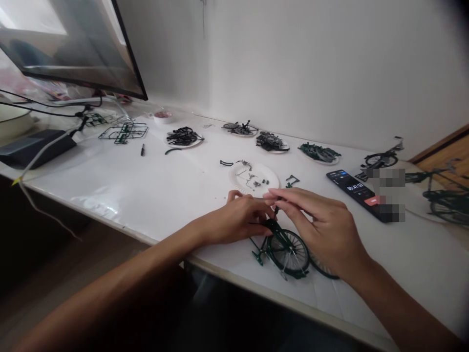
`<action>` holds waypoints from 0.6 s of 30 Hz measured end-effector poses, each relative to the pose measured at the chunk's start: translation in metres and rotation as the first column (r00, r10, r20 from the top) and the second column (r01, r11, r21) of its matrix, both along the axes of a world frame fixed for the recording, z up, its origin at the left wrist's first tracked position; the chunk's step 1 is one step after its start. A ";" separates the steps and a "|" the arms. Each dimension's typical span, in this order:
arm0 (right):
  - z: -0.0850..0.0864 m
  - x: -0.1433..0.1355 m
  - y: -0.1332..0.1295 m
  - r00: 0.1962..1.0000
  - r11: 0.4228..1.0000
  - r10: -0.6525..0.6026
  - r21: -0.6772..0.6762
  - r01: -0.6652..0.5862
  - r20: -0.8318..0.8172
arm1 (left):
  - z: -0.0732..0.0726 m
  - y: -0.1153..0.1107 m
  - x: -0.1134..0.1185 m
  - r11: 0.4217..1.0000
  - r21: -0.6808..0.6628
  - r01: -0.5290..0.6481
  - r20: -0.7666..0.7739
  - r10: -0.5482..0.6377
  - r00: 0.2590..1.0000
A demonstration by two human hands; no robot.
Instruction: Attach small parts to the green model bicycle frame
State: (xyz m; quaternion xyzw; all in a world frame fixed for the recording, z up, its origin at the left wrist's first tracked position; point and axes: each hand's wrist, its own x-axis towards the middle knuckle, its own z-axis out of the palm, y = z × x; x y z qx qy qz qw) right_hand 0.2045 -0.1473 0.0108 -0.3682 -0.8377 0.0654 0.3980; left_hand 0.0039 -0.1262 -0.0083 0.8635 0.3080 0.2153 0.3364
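A small dark green model bicycle lies near the front edge of the white table, its spoked wheel facing me. My left hand grips the frame from the left. My right hand rests over the bicycle's right side, its fingertips pinching a thin dark tool or part at the top of the frame. Just behind my hands sits a paper plate with a few small grey parts.
Several plates of dark parts line the back of the table by the wall. A phone lies at right, finished model bicycles beyond it. A monitor, cables and green part sprues stand at left.
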 end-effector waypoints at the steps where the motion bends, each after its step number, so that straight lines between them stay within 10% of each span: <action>1: 0.001 0.001 0.000 1.000 1.000 -0.008 -0.018 0.008 -0.002 | 0.001 0.000 0.000 1.000 0.003 -0.006 -0.003 0.006 1.000; 18: 0.002 0.003 -0.008 0.994 0.989 0.093 0.113 -0.100 0.064 | -0.005 -0.004 0.001 0.995 0.097 -0.010 0.049 0.005 0.999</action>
